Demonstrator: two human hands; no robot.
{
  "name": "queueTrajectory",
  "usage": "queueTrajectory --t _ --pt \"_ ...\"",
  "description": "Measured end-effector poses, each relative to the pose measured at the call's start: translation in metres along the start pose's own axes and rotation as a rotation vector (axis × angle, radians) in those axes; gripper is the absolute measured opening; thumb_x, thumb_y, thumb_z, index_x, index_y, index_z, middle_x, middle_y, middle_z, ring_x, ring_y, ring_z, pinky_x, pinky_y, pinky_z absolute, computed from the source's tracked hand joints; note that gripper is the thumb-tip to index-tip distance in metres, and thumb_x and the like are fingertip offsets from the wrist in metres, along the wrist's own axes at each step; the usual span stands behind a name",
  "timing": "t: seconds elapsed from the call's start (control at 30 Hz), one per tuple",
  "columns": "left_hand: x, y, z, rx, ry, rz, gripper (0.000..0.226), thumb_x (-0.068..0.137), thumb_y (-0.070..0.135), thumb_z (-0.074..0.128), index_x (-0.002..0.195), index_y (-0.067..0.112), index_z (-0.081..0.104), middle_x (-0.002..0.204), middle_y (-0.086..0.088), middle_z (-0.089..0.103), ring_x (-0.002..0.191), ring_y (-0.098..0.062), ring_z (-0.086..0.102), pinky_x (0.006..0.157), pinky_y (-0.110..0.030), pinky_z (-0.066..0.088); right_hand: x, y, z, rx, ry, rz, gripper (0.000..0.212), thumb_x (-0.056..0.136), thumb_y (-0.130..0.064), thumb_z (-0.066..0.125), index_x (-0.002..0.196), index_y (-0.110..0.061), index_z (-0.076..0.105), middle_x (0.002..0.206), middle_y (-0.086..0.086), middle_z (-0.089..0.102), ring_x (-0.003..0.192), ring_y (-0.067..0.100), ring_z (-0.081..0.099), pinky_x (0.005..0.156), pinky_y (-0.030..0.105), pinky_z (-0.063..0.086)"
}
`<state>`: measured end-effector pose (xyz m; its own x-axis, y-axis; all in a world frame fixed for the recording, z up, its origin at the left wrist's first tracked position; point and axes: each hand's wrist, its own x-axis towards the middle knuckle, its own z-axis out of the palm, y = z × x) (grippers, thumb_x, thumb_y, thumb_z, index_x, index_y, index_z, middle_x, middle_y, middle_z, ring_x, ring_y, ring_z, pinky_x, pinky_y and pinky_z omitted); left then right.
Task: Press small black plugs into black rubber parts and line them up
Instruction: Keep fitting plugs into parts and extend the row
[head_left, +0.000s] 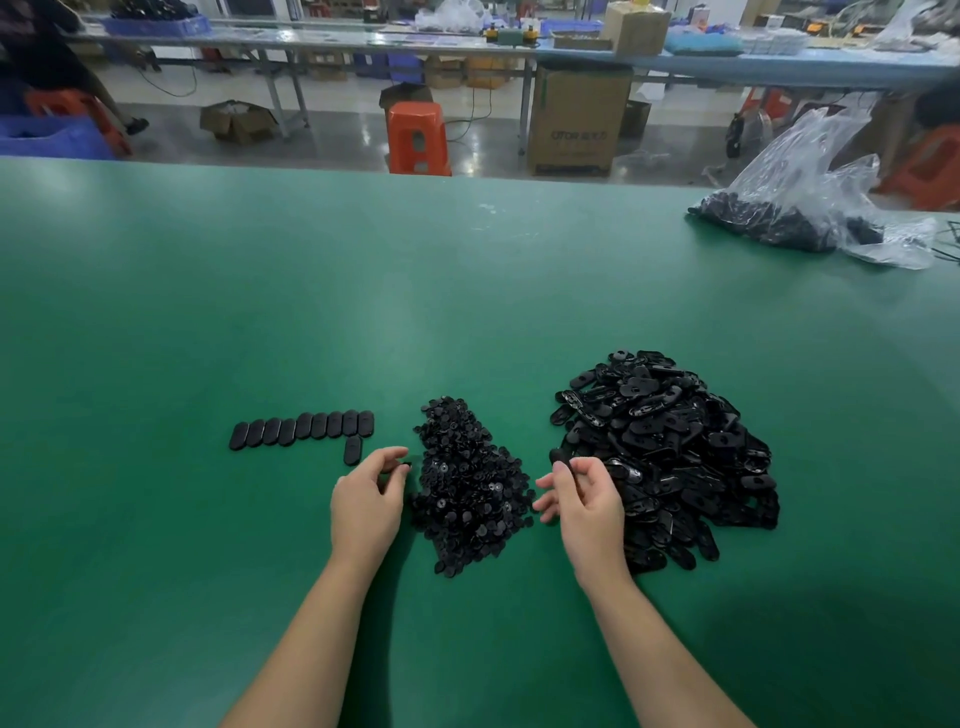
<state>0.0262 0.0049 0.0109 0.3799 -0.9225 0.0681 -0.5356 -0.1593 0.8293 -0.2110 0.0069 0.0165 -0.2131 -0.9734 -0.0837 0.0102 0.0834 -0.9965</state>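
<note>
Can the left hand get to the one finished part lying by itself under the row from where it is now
Probably yes. The left hand sits just beside the lone finished part, with only bare green table between. It already pinches a small black plug, though, so its fingers are occupied.

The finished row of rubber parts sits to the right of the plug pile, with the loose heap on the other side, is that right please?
Not quite: the head view shows the finished row to the left of the plug pile; the loose heap is on the right.

Green table (260, 312) — black plugs (467, 493), black rubber parts (675, 452) — orange stool (418, 137).
</note>
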Motion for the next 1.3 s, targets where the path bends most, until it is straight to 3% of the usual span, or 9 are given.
queueTrajectory --t 0.2,0.33,0.47,0.53,0.7,0.93,1.03,1.13,1.3 --pt "0.001 0.001 -0.001 -0.045 -0.001 -0.046 0.018 0.095 0.017 0.067 0.107 0.029 0.073 0.086 0.02 0.071 0.074 -0.004 0.066 0.07 -0.02 0.055 0.0 0.005 0.001 -0.071 -0.013 -0.027 0.009 0.103 -0.016 0.057 0.109 -0.021 0.06 0.085 0.004 0.071 0.063 0.009 0.063 0.058 0.023 0.053" --pt "0.006 0.01 -0.001 -0.162 0.012 -0.128 0.019 0.093 0.018 0.07 0.091 0.037 0.071 0.088 0.017 0.074 0.085 0.001 0.067 0.082 -0.027 0.056 0.001 0.003 0.003 -0.082 -0.014 -0.021 0.022 0.104 -0.014 0.055 0.114 -0.033 0.059 0.089 -0.001 0.073 0.064 0.006 0.063 0.061 0.022 0.055" --pt "0.0 0.029 0.009 -0.222 0.037 -0.113 0.015 0.09 0.021 0.072 0.083 0.033 0.073 0.073 0.015 0.071 0.065 -0.003 0.062 0.066 -0.029 0.053 0.002 0.005 0.002 -0.109 -0.005 -0.027 0.008 0.104 -0.016 0.055 0.106 -0.023 0.054 0.095 -0.01 0.076 0.061 0.009 0.066 0.056 0.02 0.052" --pt "-0.007 0.045 0.021 -0.219 -0.003 -0.073 0.015 0.089 0.022 0.072 0.081 0.034 0.073 0.066 0.018 0.067 0.053 -0.002 0.053 0.056 -0.024 0.046 0.003 0.005 0.001 -0.125 -0.016 -0.03 0.007 0.104 -0.017 0.054 0.104 -0.024 0.05 0.096 -0.013 0.077 0.063 0.014 0.069 0.057 0.023 0.053" --pt "-0.028 0.087 0.054 -0.213 -0.221 0.055 0.022 0.09 0.017 0.07 0.077 0.035 0.069 0.075 0.022 0.07 0.07 0.004 0.063 0.064 -0.007 0.044 0.003 0.009 0.002 -0.095 -0.006 -0.056 0.016 0.104 -0.014 0.053 0.108 -0.027 0.046 0.096 -0.012 0.078 0.076 0.021 0.075 0.067 0.04 0.059" --pt "-0.036 0.108 0.074 -0.189 -0.356 0.053 0.013 0.094 0.017 0.064 0.088 0.026 0.07 0.084 0.009 0.072 0.079 -0.008 0.068 0.079 -0.033 0.058 0.004 0.013 0.0 -0.171 0.051 -0.102 0.01 0.103 -0.017 0.056 0.103 -0.026 0.06 0.089 -0.005 0.074 0.087 0.009 0.07 0.08 0.031 0.055" --pt "-0.037 0.11 0.075 -0.17 -0.37 0.048 0.013 0.095 0.018 0.063 0.088 0.026 0.07 0.084 0.009 0.072 0.073 -0.011 0.068 0.073 -0.032 0.058 0.003 0.012 0.001 -0.12 0.094 -0.121 0.014 0.1 -0.011 0.06 0.105 -0.022 0.067 0.102 -0.002 0.072 0.096 0.01 0.07 0.085 0.026 0.055" --pt "-0.038 0.107 0.075 -0.158 -0.327 0.057 0.014 0.093 0.017 0.065 0.085 0.027 0.07 0.079 0.01 0.071 0.066 -0.008 0.063 0.063 -0.02 0.052 0.002 0.011 0.0 -0.144 0.133 -0.176 0.019 0.097 -0.008 0.066 0.098 -0.026 0.07 0.1 0.002 0.066 0.083 0.006 0.066 0.07 0.014 0.053" --pt "-0.038 0.104 0.076 -0.22 -0.327 -0.013 0.016 0.09 0.013 0.068 0.081 0.025 0.073 0.069 0.008 0.071 0.058 -0.005 0.063 0.06 -0.022 0.054 0.003 0.013 0.0 -0.046 0.112 -0.075 0.016 0.095 -0.004 0.065 0.096 -0.02 0.066 0.09 -0.001 0.075 0.093 0.013 0.073 0.08 0.023 0.057"
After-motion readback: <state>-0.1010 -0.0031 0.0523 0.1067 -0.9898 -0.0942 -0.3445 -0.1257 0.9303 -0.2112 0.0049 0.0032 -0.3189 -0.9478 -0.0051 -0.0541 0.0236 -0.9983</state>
